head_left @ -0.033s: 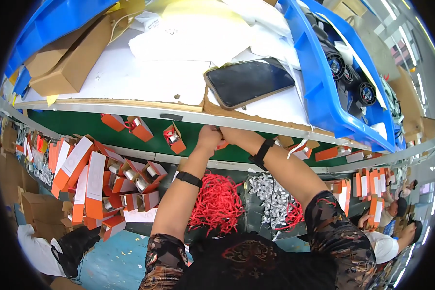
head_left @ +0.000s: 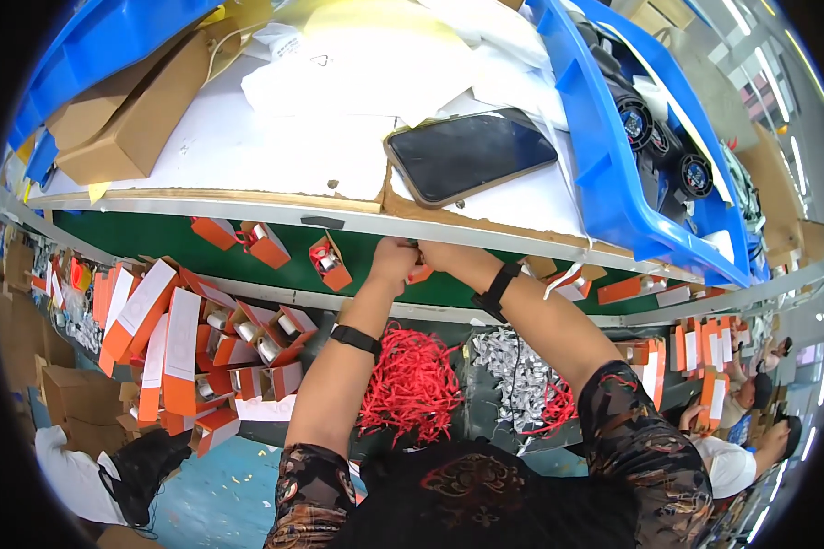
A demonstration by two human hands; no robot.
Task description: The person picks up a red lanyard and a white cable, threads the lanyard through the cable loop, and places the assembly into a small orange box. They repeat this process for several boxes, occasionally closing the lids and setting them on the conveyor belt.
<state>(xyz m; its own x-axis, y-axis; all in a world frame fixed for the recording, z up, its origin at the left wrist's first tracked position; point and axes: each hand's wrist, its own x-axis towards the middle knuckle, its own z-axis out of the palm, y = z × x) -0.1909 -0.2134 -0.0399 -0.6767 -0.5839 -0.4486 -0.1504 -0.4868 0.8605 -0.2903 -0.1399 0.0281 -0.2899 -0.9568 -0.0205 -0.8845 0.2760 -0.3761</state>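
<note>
My left hand and my right hand are close together over the green belt, right under the shelf's front edge. Both are closed, with fingers curled inward. A small orange box shows between and just below them, mostly covered by the hands. What the fingertips do is hidden. To the left of my hands an open orange box with red strips and a silvery item lies on the belt. Nearer to me sit a pile of red ribbon strips and a pile of silver strips.
Above the belt, the white shelf bears a phone, a brown carton and a blue bin of black parts. Many orange-and-white boxes are stacked at the left. Other people are at both sides.
</note>
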